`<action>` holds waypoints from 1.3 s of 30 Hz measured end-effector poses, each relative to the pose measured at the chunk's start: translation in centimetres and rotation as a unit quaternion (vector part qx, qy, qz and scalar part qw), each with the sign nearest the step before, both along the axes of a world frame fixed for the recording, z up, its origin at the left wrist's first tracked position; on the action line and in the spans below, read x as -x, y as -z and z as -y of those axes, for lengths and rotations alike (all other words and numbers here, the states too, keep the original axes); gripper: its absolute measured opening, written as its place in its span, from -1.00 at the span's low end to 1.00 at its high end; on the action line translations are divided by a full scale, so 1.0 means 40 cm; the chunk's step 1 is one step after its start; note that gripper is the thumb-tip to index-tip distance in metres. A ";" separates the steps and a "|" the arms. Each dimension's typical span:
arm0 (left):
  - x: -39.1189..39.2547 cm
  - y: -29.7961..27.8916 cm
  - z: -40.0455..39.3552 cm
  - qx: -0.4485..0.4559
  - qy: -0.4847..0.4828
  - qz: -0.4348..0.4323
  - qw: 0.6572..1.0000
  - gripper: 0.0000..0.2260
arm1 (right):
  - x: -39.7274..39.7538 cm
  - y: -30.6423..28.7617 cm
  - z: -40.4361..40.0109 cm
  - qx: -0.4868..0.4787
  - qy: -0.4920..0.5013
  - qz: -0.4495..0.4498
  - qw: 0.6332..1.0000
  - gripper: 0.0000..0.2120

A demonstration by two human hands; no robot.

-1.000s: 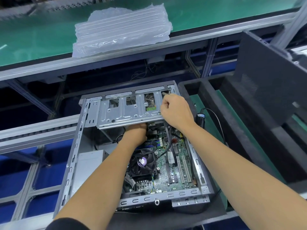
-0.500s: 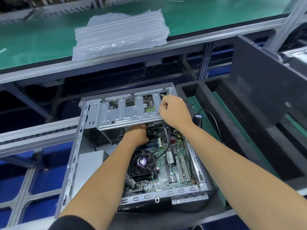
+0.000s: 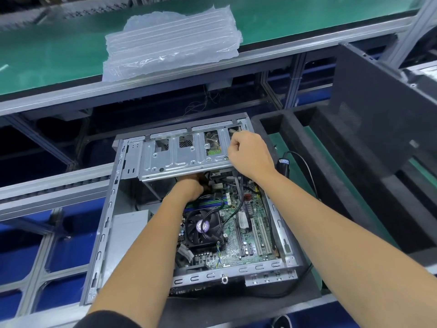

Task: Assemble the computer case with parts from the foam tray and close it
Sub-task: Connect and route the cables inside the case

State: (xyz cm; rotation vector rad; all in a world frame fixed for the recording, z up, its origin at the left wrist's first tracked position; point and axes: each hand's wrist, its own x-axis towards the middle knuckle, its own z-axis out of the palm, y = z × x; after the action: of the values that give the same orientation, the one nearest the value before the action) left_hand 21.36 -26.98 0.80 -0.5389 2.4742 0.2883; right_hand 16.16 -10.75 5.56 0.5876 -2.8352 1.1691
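Note:
The open grey computer case (image 3: 104, 233) lies on its side, showing the motherboard (image 3: 238, 230) and black CPU fan (image 3: 203, 227). A silver drive cage (image 3: 175, 159) spans the case's far end. My right hand (image 3: 250, 155) lies curled on the cage's right end, fingers and thumb gripping its edge. Under the cage's near edge reaches my left hand (image 3: 189, 188), above the motherboard, with its fingers hidden. The black foam tray (image 3: 331, 185) sits right of the case.
A dark side panel (image 3: 378, 114) leans over the foam tray at the right. A black cable with a plug (image 3: 283, 163) lies in the tray beside the case. Bubble wrap (image 3: 170, 41) rests on the green conveyor behind. A grey power supply box (image 3: 130, 223) fills the case's left side.
Both hands stay at the drive cage, almost where they were. Only the view has shifted slightly.

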 end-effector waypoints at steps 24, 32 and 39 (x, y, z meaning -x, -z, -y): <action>0.002 0.022 -0.005 0.046 0.089 -0.082 0.992 -0.70 | 0.001 -0.004 -0.001 -0.014 -0.007 0.011 1.000 -0.74; 0.009 0.031 -0.005 0.075 0.099 -0.081 0.989 -0.61 | 0.003 -0.003 0.001 -0.025 -0.012 0.003 1.000 -0.74; 0.005 0.033 0.004 0.076 0.085 -0.090 0.989 -0.62 | 0.001 -0.004 0.000 -0.021 -0.011 0.011 1.000 -0.73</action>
State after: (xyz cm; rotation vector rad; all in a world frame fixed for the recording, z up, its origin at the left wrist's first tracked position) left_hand 21.15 -27.15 -0.51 -0.3725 2.7134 0.0831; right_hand 16.11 -10.74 5.72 0.6123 -2.8864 1.1285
